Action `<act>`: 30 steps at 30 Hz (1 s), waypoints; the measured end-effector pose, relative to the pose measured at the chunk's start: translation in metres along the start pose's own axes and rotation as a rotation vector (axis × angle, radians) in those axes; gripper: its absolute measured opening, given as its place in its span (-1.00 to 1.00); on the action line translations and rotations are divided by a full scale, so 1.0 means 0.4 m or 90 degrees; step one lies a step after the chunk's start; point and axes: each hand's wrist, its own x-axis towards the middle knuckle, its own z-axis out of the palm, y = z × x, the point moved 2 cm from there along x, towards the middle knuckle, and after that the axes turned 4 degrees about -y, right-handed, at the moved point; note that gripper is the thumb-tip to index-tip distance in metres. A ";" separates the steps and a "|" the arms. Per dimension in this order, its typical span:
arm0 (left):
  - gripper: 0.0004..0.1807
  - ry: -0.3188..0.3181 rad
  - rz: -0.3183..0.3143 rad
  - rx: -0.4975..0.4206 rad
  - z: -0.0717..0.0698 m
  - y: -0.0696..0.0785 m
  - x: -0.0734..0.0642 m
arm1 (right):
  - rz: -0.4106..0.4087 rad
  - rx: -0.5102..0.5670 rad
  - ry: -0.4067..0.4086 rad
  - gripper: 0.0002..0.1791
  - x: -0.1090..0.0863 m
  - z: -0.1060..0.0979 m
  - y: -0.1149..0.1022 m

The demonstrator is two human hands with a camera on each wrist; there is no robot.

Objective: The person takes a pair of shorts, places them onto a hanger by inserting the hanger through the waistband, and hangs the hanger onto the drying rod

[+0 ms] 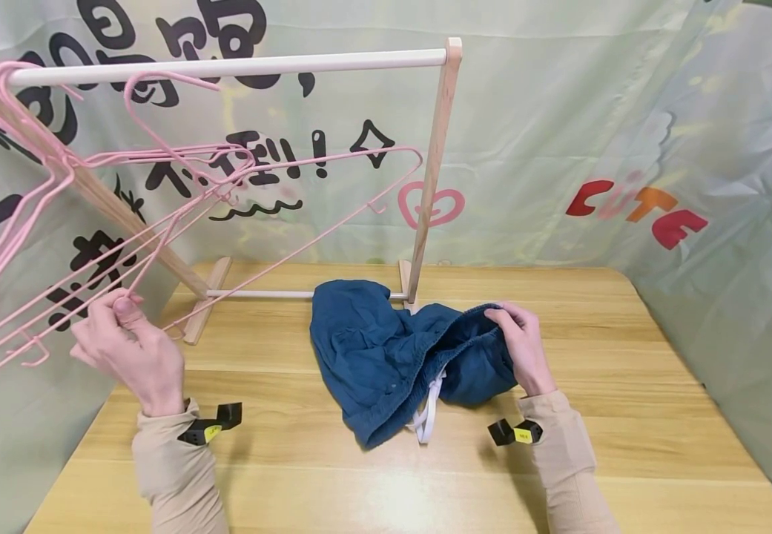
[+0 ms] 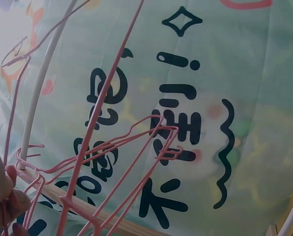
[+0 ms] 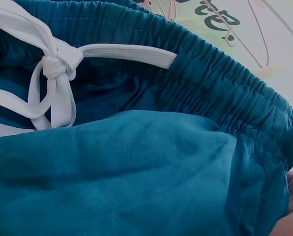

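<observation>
My left hand (image 1: 133, 347) pinches the lower end of a pink wire hanger (image 1: 332, 156); its hook shows in front of the rack's top rail, and its wires slant to the right. In the left wrist view, the fingers (image 2: 16, 200) curl at the left edge against the pink wire. Dark blue elastic-waist shorts (image 1: 365, 334) lie bunched on the table, partly raised at the right. With thumb and fingers, my right hand (image 1: 524, 343) grips their waistband (image 3: 195, 54) at that right end, holding the waist opening apart. A white drawstring (image 3: 60, 69), knotted in a bow, hangs from the waistband front.
A small rack has wooden posts (image 1: 434, 163) and a white top rail (image 1: 332, 62). Several more pink hangers (image 1: 8, 215) hang at its left end, close to my left hand. The wooden table (image 1: 626, 415) meets a printed cloth backdrop (image 1: 539, 111) behind and at the sides.
</observation>
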 end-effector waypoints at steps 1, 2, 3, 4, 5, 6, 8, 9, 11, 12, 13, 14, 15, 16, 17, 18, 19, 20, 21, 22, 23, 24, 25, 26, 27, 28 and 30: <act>-0.72 0.009 -0.002 0.001 -0.001 0.000 0.002 | -0.002 -0.001 0.002 -0.78 0.000 0.000 0.000; -0.72 0.016 -0.002 0.003 -0.003 0.000 0.004 | -0.002 0.000 0.003 -0.78 0.001 0.000 0.000; -0.73 0.024 -0.004 0.006 -0.004 0.001 0.006 | -0.004 0.001 0.004 -0.78 0.001 -0.001 0.000; -0.73 0.032 -0.005 0.011 -0.005 0.001 0.008 | -0.005 0.001 0.006 -0.78 0.001 -0.001 0.001; -0.71 0.042 -0.005 0.015 -0.007 0.002 0.010 | -0.006 0.003 0.007 -0.78 0.001 -0.001 0.001; -0.68 0.052 -0.005 0.020 -0.009 0.003 0.011 | -0.007 0.004 0.007 -0.78 0.001 -0.001 0.002; -0.63 0.068 -0.005 0.027 -0.013 0.006 0.014 | -0.008 0.006 0.007 -0.78 0.001 -0.001 0.002; -0.62 0.073 -0.005 0.030 -0.014 0.007 0.015 | -0.008 0.007 0.007 -0.78 0.001 -0.001 0.003; -0.62 0.073 -0.001 0.028 -0.017 0.009 0.015 | -0.007 0.009 0.009 -0.78 0.001 -0.001 0.004; -0.64 0.069 -0.001 0.024 -0.018 0.010 0.015 | -0.005 0.010 0.010 -0.78 0.002 -0.001 0.005; -0.64 0.062 0.000 0.021 -0.017 0.011 0.015 | -0.005 0.012 0.013 -0.78 0.002 -0.001 0.006; -0.64 0.054 0.001 0.014 -0.017 0.011 0.015 | -0.003 0.015 0.016 -0.77 0.003 -0.002 0.006; -0.64 0.044 0.003 0.008 -0.017 0.010 0.015 | 0.000 0.019 0.020 -0.77 0.003 -0.002 0.007; -0.64 0.032 0.007 0.001 -0.016 0.010 0.015 | 0.003 0.024 0.026 -0.75 0.004 -0.003 0.008; -0.63 0.019 0.010 -0.004 -0.014 0.010 0.014 | 0.006 0.029 0.033 -0.74 0.004 -0.003 0.007; -0.62 0.004 0.016 -0.010 -0.012 0.010 0.014 | 0.009 0.034 0.040 -0.72 0.004 -0.003 0.007; -0.61 -0.012 0.024 -0.012 -0.011 0.009 0.012 | 0.012 0.040 0.048 -0.70 0.004 -0.003 0.008; -0.64 -0.028 0.036 -0.017 -0.009 0.009 0.011 | 0.015 0.045 0.054 -0.69 0.005 -0.003 0.008; -0.67 -0.044 0.049 -0.019 -0.006 0.010 0.008 | 0.018 0.049 0.062 -0.69 0.005 -0.003 0.008; -0.66 -0.060 0.063 -0.021 -0.004 0.011 0.006 | 0.019 0.054 0.069 -0.68 0.006 -0.003 0.008; -0.62 -0.074 0.074 -0.021 -0.001 0.012 0.003 | 0.020 0.057 0.074 -0.68 0.007 -0.003 0.008; -0.58 -0.085 0.085 -0.021 0.002 0.013 0.001 | 0.021 0.059 0.080 -0.68 0.008 -0.004 0.009; -0.53 -0.094 0.098 -0.019 0.006 0.014 -0.001 | 0.022 0.062 0.086 -0.68 0.009 -0.004 0.009; -0.50 -0.101 0.108 -0.017 0.009 0.015 -0.003 | 0.022 0.063 0.092 -0.68 0.009 -0.004 0.009; -0.49 -0.108 0.115 -0.015 0.011 0.015 -0.005 | 0.022 0.065 0.098 -0.68 0.009 -0.004 0.008; -0.50 -0.113 0.119 -0.013 0.014 0.016 -0.007 | 0.022 0.067 0.106 -0.67 0.009 -0.005 0.008; -0.49 -0.121 0.130 -0.012 0.017 0.015 -0.009 | 0.019 0.070 0.121 -0.66 0.008 -0.005 0.006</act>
